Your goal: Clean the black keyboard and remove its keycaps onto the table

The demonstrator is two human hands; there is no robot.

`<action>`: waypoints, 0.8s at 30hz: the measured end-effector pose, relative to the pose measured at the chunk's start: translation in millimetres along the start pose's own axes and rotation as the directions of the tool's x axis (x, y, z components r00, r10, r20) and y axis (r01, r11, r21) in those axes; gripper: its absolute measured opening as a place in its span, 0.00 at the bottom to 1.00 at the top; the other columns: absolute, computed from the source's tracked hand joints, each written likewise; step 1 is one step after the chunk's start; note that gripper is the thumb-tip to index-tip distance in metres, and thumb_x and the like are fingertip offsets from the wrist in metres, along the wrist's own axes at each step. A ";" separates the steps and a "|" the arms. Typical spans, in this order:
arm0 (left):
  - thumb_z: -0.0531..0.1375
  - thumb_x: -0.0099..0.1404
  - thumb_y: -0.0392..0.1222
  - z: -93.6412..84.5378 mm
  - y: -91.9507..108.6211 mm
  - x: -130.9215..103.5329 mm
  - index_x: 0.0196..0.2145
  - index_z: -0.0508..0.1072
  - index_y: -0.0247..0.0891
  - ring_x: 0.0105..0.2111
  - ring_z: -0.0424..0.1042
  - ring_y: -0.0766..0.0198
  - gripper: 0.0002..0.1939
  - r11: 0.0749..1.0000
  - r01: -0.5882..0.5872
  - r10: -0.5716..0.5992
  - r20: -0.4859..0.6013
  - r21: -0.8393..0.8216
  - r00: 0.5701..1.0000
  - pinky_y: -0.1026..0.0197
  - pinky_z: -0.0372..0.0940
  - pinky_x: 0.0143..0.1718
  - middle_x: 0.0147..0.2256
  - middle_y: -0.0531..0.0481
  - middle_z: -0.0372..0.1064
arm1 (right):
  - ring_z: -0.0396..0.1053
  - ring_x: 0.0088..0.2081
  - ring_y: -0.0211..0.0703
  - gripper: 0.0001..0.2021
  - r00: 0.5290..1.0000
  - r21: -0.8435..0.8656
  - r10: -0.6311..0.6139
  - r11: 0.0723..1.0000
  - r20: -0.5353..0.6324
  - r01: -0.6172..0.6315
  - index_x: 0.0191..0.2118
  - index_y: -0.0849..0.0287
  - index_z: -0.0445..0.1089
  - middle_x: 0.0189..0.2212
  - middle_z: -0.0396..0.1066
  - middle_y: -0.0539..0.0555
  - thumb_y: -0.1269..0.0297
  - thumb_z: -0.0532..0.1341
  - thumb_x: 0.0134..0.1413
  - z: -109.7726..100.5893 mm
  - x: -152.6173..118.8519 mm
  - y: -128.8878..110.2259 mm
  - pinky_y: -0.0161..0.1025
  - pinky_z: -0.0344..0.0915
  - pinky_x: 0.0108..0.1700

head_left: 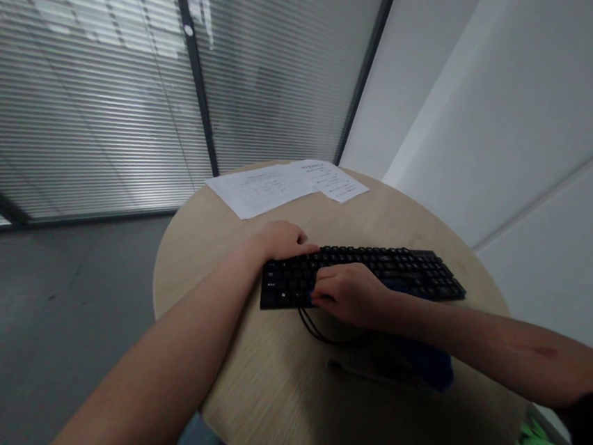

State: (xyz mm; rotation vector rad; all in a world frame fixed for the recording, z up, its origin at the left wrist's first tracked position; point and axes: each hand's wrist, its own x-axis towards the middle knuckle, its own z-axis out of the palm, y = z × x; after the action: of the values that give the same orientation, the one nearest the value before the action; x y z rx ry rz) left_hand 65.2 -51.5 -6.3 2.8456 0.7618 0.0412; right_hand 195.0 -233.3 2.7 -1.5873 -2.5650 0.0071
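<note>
A black keyboard (411, 274) lies across the round wooden table. My left hand (285, 240) rests at the keyboard's upper left edge, its fingers bent and close together; what they grip, if anything, is hidden. Over the left-middle keys, my right hand (350, 293) is closed, with a bit of blue cloth showing at its fingertips. More of the blue cloth (430, 363) hangs below my right forearm onto the table. A black cable (320, 332) curves out from the keyboard's near edge.
Printed paper sheets (267, 189) lie at the far side of the round table (192, 232). A thin dark-tipped stick (353, 371) lies near the front. Behind are glass panels with blinds (81, 117) and a white wall (525, 88).
</note>
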 end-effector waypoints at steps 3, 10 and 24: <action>0.49 0.64 0.70 0.9 -0.9 1.3 0.27 0.76 0.40 0.30 0.69 0.58 0.32 1.000 0.002 -0.002 0.008 0.001 1.000 0.58 0.55 0.30 0.29 0.45 0.74 | 0.73 0.34 0.39 0.06 0.999 0.064 -0.030 0.997 -0.018 0.031 0.33 0.58 0.78 0.32 0.77 0.51 0.67 0.65 0.60 -1.9 1.1 2.2 0.35 0.61 0.35; 0.48 0.65 0.71 0.0 1.1 -1.3 0.30 0.78 0.40 0.32 0.72 0.55 0.34 1.000 0.007 -0.007 0.018 0.010 1.000 0.57 0.57 0.31 0.33 0.42 0.77 | 0.74 0.36 0.40 0.04 0.997 0.129 -0.053 0.990 -0.051 0.059 0.35 0.57 0.80 0.33 0.78 0.51 0.65 0.67 0.59 2.5 18.6 -4.7 0.35 0.63 0.38; 0.50 0.64 0.72 3.3 0.5 -0.7 0.32 0.80 0.39 0.33 0.73 0.52 0.34 1.000 0.001 -0.001 -0.002 -0.024 1.000 0.55 0.59 0.34 0.31 0.41 0.77 | 0.72 0.34 0.40 0.06 0.997 0.031 0.010 0.999 0.079 -0.012 0.32 0.58 0.79 0.33 0.77 0.51 0.68 0.65 0.60 -5.2 23.1 -16.6 0.36 0.59 0.34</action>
State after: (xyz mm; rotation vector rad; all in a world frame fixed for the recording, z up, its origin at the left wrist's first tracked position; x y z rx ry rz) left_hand 65.1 -52.8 -9.3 2.8234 0.7582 0.0525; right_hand 170.6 -220.5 11.3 -1.6213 -2.6008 0.1123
